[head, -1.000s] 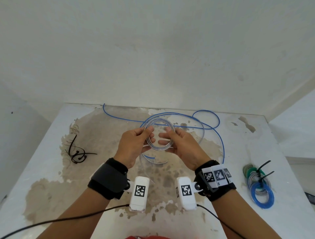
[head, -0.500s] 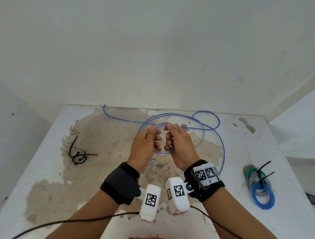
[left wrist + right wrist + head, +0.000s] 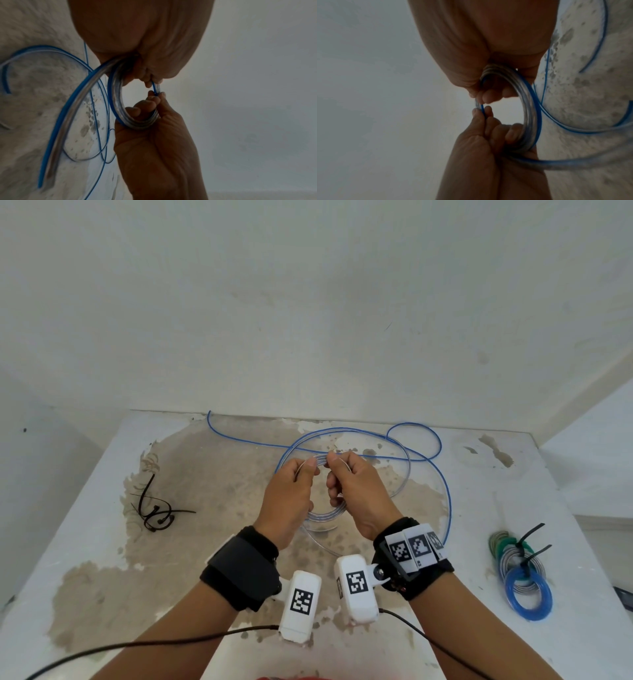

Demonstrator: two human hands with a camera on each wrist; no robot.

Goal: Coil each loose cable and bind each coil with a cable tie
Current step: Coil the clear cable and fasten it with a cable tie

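A clear cable with a blue stripe is wound into a small coil (image 3: 322, 514) that I hold upright above the table between both hands. My left hand (image 3: 308, 472) grips the coil's left side and pinches its top. My right hand (image 3: 335, 466) grips the right side and pinches the top close beside it. In the left wrist view the coil (image 3: 116, 106) runs from my left hand (image 3: 150, 78) to my right hand (image 3: 154, 102). The right wrist view shows the coil (image 3: 531, 108) the same way. The cable's loose length (image 3: 447, 491) lies in wide loops on the table behind.
Several black cable ties (image 3: 154, 510) lie at the table's left. Bound coils, green, grey and blue (image 3: 525, 583), sit at the right edge with black tie tails sticking up. The white table (image 3: 102, 542) has a worn brown patch and meets a wall at the back.
My hands have come closer together and turned inward around the coil. Their thumbs and fingertips now meet at the coil's top, where before they held its opposite sides.
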